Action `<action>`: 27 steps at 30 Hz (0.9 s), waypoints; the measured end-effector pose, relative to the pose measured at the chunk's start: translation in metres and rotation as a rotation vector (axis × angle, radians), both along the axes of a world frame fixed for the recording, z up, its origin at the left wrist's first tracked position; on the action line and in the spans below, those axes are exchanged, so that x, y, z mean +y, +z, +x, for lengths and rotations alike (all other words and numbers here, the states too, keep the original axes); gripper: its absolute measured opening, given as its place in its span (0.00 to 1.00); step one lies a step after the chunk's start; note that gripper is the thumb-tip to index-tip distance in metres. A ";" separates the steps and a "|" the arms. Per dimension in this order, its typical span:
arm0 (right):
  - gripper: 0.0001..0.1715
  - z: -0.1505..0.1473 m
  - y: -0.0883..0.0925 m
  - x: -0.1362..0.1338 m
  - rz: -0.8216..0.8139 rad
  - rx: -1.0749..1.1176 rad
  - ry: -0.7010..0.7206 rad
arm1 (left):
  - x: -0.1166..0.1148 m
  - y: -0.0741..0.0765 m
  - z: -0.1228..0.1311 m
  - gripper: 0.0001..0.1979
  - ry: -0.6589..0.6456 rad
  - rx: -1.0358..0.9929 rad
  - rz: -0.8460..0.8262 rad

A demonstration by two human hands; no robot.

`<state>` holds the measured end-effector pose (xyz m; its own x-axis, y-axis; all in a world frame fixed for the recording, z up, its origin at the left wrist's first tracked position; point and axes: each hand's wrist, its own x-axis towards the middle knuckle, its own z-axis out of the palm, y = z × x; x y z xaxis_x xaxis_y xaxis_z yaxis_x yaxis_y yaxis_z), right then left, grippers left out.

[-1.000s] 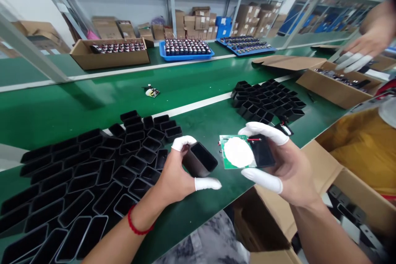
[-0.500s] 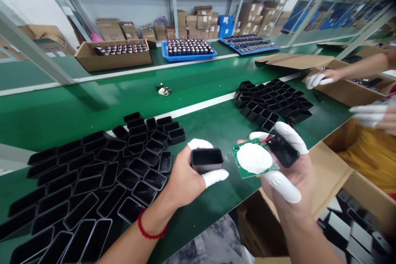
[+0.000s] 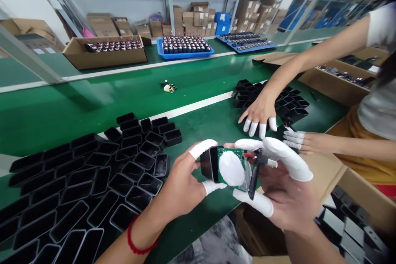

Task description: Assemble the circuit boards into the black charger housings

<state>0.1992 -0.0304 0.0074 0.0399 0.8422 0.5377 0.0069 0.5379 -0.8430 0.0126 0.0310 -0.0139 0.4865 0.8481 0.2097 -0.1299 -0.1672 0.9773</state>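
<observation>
So the big green flat desk (image 3: 204, 126) is stretching beneath this hollow black rectangular plastic case (image 3: 208, 167), with a bunch of open black plastic shells (image 3: 100, 179) sitting left of it. Left hand (image 3: 182, 189) is pinching the case in its grip; right hand (image 3: 287, 198), just right of it, is gripping a flat green-and-white circuit board (image 3: 231, 169), edge sitting at the case's mouth.

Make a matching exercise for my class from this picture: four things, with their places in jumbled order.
Things:
1. Red beaded bracelet
2. Green-and-white circuit board
3. Single black rectangular case
4. Small white-and-yellow component

Places:
A. Gripped by the left hand
B. Lying beyond the long white stripe
C. Around the left wrist
D. Held by the right hand

Pairs: 1-C, 2-D, 3-A, 4-B
</observation>
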 end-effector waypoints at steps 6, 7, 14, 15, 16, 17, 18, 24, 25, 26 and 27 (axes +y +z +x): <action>0.47 0.008 -0.003 -0.001 -0.020 -0.143 0.061 | 0.001 0.004 0.000 0.31 -0.003 0.036 0.028; 0.47 0.009 -0.004 -0.001 -0.020 -0.159 0.057 | 0.001 0.005 0.000 0.31 -0.013 0.033 0.033; 0.45 0.007 -0.002 0.001 0.002 -0.226 0.025 | 0.002 0.010 0.000 0.29 -0.044 0.055 0.085; 0.45 0.007 -0.002 0.000 0.007 -0.235 0.020 | 0.002 0.010 -0.001 0.29 -0.047 0.062 0.087; 0.45 0.007 -0.002 0.000 0.010 -0.243 0.011 | 0.002 0.010 -0.001 0.30 -0.052 0.067 0.085; 0.45 0.008 -0.003 -0.001 0.011 -0.250 -0.002 | 0.002 0.010 -0.001 0.30 -0.054 0.068 0.085; 0.46 0.008 -0.004 -0.001 0.013 -0.258 -0.010 | 0.002 0.010 -0.001 0.30 -0.054 0.069 0.086; 0.47 0.012 -0.011 -0.004 0.013 -0.323 0.007 | 0.002 0.009 0.001 0.29 -0.035 0.085 0.096; 0.47 0.012 -0.011 -0.005 0.010 -0.334 0.010 | 0.002 0.010 0.000 0.29 -0.035 0.090 0.097; 0.46 0.012 -0.010 -0.005 0.010 -0.342 0.012 | 0.002 0.009 0.000 0.29 -0.038 0.095 0.097; 0.46 0.012 -0.010 -0.006 0.014 -0.347 0.014 | 0.002 0.009 0.000 0.29 -0.042 0.102 0.097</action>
<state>0.2115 -0.0359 -0.0025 -0.1583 0.8341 0.5284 0.2845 0.5510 -0.7845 0.0123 0.0325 -0.0047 0.5443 0.8047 0.2372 -0.0397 -0.2577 0.9654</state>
